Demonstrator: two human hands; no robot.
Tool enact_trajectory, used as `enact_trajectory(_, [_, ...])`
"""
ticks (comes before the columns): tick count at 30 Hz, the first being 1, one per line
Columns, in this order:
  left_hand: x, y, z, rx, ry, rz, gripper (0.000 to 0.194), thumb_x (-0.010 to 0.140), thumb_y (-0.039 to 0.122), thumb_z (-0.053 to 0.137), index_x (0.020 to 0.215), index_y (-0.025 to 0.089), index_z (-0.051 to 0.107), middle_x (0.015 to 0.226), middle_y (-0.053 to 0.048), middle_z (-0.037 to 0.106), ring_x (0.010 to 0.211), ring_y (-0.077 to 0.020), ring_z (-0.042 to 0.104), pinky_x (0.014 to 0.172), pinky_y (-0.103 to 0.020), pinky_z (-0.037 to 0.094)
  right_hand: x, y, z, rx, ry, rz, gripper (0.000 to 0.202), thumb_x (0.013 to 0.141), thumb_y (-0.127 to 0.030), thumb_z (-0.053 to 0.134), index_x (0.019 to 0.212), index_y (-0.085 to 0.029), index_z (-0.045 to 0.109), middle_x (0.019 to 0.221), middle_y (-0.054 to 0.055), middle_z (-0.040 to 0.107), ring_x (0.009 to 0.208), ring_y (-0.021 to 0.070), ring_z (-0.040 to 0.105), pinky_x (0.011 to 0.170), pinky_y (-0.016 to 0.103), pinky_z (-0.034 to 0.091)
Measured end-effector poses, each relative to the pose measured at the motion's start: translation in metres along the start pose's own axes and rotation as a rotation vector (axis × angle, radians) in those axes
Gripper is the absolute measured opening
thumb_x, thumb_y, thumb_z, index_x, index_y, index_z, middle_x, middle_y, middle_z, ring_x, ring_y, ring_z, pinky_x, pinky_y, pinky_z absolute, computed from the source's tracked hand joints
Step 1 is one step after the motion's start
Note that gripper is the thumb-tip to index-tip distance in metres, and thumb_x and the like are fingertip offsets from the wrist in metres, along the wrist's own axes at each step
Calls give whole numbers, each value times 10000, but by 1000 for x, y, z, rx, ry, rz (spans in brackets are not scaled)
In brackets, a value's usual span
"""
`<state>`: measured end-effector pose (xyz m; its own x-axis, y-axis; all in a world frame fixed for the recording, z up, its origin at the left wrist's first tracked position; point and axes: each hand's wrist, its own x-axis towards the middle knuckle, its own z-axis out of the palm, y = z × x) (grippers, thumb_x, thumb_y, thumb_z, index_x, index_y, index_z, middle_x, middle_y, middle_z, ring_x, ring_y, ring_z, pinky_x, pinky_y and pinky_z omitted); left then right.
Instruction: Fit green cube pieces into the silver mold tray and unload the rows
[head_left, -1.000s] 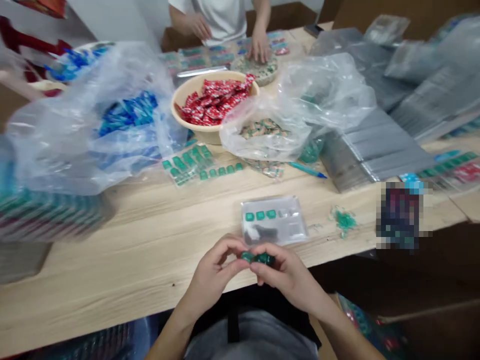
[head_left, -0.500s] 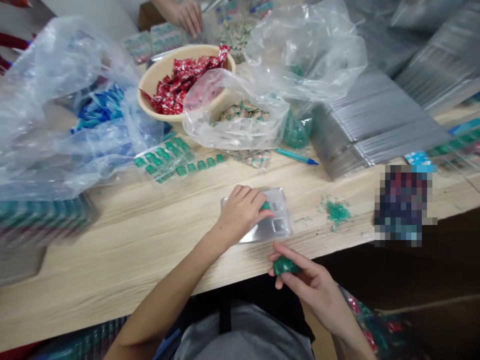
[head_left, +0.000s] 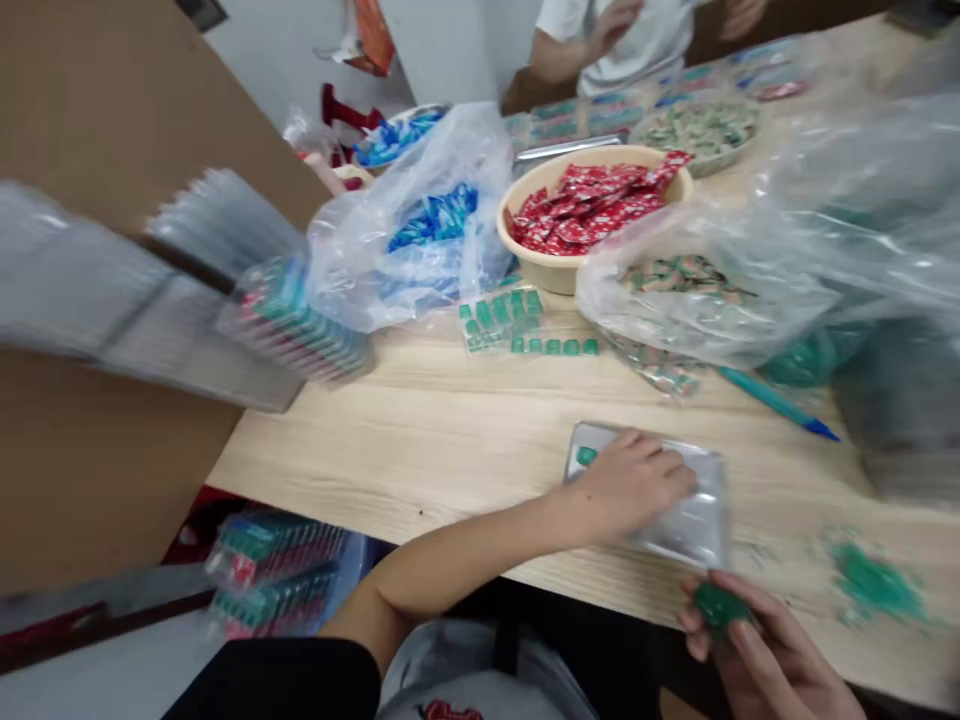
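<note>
Where the clear tray (head_left: 703,515) is laid: near edge of the pale wooden table (head_left: 465,430), partly covered by the left hand (head_left: 630,485).
Green piece (head_left: 586,456): seated at the tray's far left corner; cells under the hand hidden.
Left hand: lowered over the tray, fingers bent; fingertips hidden, so whether anything is gripped cannot be told.
Right hand (head_left: 757,640): held by the tray's near right corner; green lump (head_left: 720,603) pinched between thumb and fingers, one piece or several not distinguishable.
Green crumbs (head_left: 874,580): scattered in a blurred heap, right of the tray.
Blue pen (head_left: 776,400): laid farther off, to the right.
Green row (head_left: 553,347): lined up beyond the tray, left of the bag of striped pieces (head_left: 686,275).
Cream bowl (head_left: 547,270): filled with red packets (head_left: 592,205), set farther back.
Blue packets (head_left: 435,220): bagged in plastic, left of the bowl.
Far side: co-worker's hand (head_left: 615,28) seen raised.
</note>
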<state>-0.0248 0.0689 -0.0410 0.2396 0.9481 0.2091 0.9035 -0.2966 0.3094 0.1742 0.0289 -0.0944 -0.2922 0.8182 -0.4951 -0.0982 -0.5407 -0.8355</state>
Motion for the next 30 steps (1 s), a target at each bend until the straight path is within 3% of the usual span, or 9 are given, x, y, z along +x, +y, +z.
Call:
enact_trajectory(3, [-18,-3,-4,-179,97,38,306,955,128,378,1147,50,604,1131,-109,680,1169,-259,600,1042,-454,419,-7,-16,29,120,71,-52,342,641,-409,824,884,-227,666,766,57,711,564,146,647,527,248,558])
enact_trajectory(5, [-32,-6,-6,-299,132,76,310,976,191,396,1189,65,584,1168,-142,663,1139,-247,617,1032,-451,442,-6,-24,45,178,80,-82,379,654,-409,819,908,-212,617,747,46,703,532,135,633,464,223,520])
enact_trajectory(10, [-61,-11,-17,-715,111,-18,303,933,265,572,1232,225,588,1159,-93,663,1121,-199,611,948,-355,524,0,-38,70,206,-118,-157,329,747,-393,749,906,-207,529,534,-67,572,404,78,543,368,150,404])
enact_trajectory(15, [-63,-8,-36,-806,137,9,252,910,215,617,1161,230,628,1137,-81,662,1106,-197,603,954,-356,506,-5,-55,81,226,-280,-242,266,767,-344,732,910,-204,556,641,-64,606,427,54,566,368,136,395])
enact_trajectory(20, [-68,-1,-39,-821,203,27,202,885,207,658,1087,220,648,1088,-62,673,1060,-167,617,925,-282,501,-13,-52,80,198,-284,-248,219,798,-341,704,924,-196,598,636,-52,611,438,56,564,381,151,404])
enact_trajectory(23, [-76,5,-33,-795,200,-28,215,902,192,633,1114,228,630,1066,-38,683,1035,-146,629,921,-248,494,-17,-38,72,181,-267,-233,238,818,-375,678,959,-192,623,545,-62,570,434,67,547,397,166,406])
enact_trajectory(25, [-77,5,-27,-768,172,-90,213,922,193,601,1131,231,618,1050,-28,689,1000,-135,646,888,-229,504,-18,-25,62,192,-237,-199,259,818,-386,676,986,-193,634,615,-36,619,444,66,555,394,167,398])
enact_trajectory(27, [-68,3,-21,-673,148,-86,211,935,202,578,1142,219,612,1052,-36,686,988,-141,650,863,-234,511,-20,-12,50,220,-173,-158,261,801,-385,693,973,-194,645,758,0,668,462,58,567,384,163,384])
enact_trajectory(30, [-40,-4,-8,-413,133,90,234,951,216,547,1171,162,603,1064,-80,673,996,-175,634,860,-286,513,-23,2,31,247,-68,-134,227,796,-371,704,929,-192,659,829,17,675,473,49,565,382,158,368])
